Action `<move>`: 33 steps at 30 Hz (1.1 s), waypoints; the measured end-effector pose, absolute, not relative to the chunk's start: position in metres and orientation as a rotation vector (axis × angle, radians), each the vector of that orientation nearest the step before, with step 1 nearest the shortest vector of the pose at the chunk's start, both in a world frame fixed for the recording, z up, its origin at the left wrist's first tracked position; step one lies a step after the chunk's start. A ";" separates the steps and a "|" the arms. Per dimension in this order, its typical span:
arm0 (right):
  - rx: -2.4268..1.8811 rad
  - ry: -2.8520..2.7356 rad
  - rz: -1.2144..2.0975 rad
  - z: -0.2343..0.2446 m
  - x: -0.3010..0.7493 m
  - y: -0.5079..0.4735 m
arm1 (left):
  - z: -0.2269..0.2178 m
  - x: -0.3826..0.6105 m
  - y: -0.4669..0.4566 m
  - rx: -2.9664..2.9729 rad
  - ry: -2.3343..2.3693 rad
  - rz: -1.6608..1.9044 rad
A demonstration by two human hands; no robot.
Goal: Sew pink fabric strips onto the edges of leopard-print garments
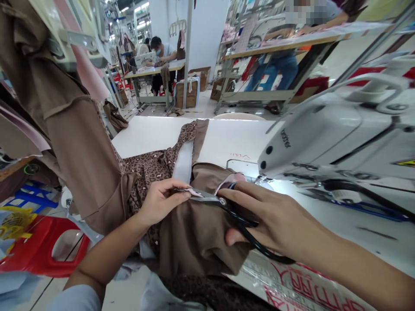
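**Brown garment [197,242] under my shears [207,198]**

I'm working at a pink-edged fold [194,192] of the cloth with the blades right at it. My left hand [162,202] pinches the fold, fingers narrow on it. My right hand [272,214] holds the black shear handles, fingers curled around them. The garment lies bunched at the tabletop [227,140] edge, its leopard-print panel [152,170] and white strip [183,162] rumpled, just beside the sewing machine [308,138].

Lettering [285,138] on the sewing machine [324,125] and the table's red print [304,287] are unreadable.
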State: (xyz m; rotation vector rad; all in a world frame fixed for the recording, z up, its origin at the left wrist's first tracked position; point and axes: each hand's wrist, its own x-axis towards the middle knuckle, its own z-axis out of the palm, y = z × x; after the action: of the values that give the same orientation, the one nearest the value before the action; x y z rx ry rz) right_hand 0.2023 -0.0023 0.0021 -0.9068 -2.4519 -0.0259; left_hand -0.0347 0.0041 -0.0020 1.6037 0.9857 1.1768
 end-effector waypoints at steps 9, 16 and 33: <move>-0.811 -2.391 -0.218 0.001 0.199 -0.004 | -0.001 -0.031 0.004 1.520 0.916 1.258; -0.890 -2.289 0.006 -0.006 0.203 -0.013 | 0.003 -0.024 0.008 1.543 0.910 1.196; -1.229 -2.192 0.112 -0.012 0.240 -0.046 | 0.007 -0.024 0.003 1.532 0.937 1.048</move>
State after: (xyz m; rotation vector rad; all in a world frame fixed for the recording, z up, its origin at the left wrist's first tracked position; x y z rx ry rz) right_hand 0.2400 -0.0459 -0.0116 -1.2288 -2.1920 0.1118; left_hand -0.0236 0.0028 0.0071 1.5320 0.9368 1.0475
